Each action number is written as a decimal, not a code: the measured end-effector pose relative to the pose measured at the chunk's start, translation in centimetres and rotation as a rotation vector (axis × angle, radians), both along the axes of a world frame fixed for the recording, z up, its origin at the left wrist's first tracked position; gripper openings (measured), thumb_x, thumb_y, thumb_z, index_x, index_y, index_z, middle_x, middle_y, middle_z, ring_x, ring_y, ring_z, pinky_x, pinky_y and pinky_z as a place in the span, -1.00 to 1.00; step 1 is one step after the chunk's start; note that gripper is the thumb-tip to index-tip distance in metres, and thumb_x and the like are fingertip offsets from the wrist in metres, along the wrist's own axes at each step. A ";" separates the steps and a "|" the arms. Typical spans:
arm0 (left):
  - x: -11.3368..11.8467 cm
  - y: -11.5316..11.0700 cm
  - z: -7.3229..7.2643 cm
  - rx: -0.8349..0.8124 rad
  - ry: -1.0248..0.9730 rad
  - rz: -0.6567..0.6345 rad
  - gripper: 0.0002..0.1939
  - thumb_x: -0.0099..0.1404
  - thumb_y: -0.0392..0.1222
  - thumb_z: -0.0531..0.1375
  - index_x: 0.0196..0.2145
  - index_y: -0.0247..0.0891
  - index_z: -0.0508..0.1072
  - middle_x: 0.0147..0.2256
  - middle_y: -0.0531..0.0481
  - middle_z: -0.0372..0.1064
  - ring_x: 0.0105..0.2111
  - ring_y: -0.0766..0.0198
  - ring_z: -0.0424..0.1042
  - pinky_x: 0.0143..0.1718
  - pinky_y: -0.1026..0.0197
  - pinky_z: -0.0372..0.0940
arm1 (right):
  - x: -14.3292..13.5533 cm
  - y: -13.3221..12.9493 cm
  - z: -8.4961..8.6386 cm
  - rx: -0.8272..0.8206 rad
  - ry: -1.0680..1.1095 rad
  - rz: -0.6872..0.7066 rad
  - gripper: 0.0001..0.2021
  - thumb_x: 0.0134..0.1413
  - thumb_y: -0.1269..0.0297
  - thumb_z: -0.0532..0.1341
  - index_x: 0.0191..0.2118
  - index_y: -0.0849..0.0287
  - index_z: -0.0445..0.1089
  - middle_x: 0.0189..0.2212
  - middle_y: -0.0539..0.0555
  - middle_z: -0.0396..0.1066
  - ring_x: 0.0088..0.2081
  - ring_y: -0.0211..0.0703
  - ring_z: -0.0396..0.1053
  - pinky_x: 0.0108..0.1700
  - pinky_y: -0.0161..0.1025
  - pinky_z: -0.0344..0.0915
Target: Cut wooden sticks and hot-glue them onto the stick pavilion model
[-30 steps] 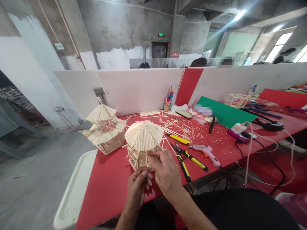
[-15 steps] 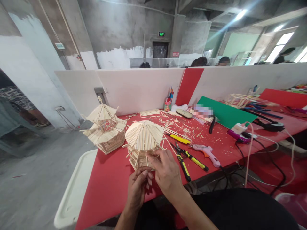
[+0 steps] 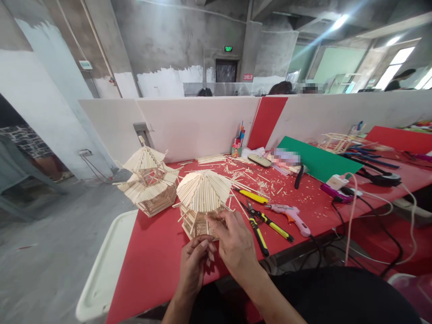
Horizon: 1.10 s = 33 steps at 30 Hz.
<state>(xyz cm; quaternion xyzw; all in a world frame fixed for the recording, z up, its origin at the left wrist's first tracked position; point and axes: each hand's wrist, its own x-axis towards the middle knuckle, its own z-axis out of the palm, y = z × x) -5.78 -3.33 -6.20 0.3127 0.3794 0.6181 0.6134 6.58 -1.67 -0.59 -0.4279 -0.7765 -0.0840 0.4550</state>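
Observation:
A small pavilion of pale wooden sticks (image 3: pixel 204 191) with a pointed roof stands near the front edge of the red table (image 3: pixel 151 265). At its near side, my right hand (image 3: pixel 236 236) has thumb and forefinger pinched against the stick framework; what lies between them is too small to make out. My left hand (image 3: pixel 197 261) is just below and to the left, its fingers curled together by the base, and its grip is hidden. Behind to the left stands a larger two-roofed stick pavilion (image 3: pixel 148 180).
Right of the pavilion lie yellow-black pliers (image 3: pixel 258 236), a yellow cutter (image 3: pixel 253 196) and a pink glue gun (image 3: pixel 290 216) with cables. Loose sticks, scraps and a pen cup (image 3: pixel 236 148) are farther back, beside a green board (image 3: pixel 320 162). A white partition (image 3: pixel 195 126) borders the table.

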 end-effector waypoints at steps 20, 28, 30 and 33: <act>-0.2 0.0 -0.3 0.015 -0.006 -0.009 -0.78 0.05 -0.13 0.30 -0.39 -0.35 0.54 -0.61 0.03 0.41 -0.66 0.44 0.31 -0.62 0.40 0.16 | 0.0 -0.1 0.0 -0.019 -0.029 -0.008 -0.62 0.10 0.50 0.06 0.01 0.12 0.38 -0.23 0.14 0.33 -0.19 -0.13 0.23 -0.20 -0.25 0.30; -0.1 -0.1 0.0 -0.001 -0.004 0.003 -0.77 0.02 -0.12 0.31 -0.40 -0.36 0.54 -0.61 0.02 0.41 -0.66 0.42 0.30 -0.62 0.38 0.17 | -0.1 -0.1 0.1 -0.022 -0.025 -0.003 -0.64 0.12 0.46 0.06 0.01 0.13 0.38 -0.22 0.15 0.33 -0.19 -0.13 0.23 -0.21 -0.24 0.30; -0.1 -0.1 0.0 -0.004 0.004 0.004 -0.77 0.02 -0.12 0.31 -0.41 -0.36 0.54 -0.61 0.02 0.41 -0.66 0.41 0.29 -0.63 0.38 0.16 | -0.1 -0.1 0.1 -0.021 -0.027 -0.005 -0.65 0.12 0.46 0.06 0.01 0.12 0.38 -0.22 0.14 0.33 -0.19 -0.13 0.23 -0.22 -0.24 0.31; -0.1 -0.1 0.0 -0.008 0.021 0.011 -0.78 0.02 -0.13 0.30 -0.41 -0.36 0.54 -0.61 0.02 0.41 -0.66 0.41 0.30 -0.62 0.37 0.17 | -0.1 -0.1 0.1 -0.025 -0.027 -0.009 -0.64 0.12 0.47 0.06 0.01 0.11 0.38 -0.22 0.14 0.33 -0.18 -0.14 0.24 -0.20 -0.26 0.31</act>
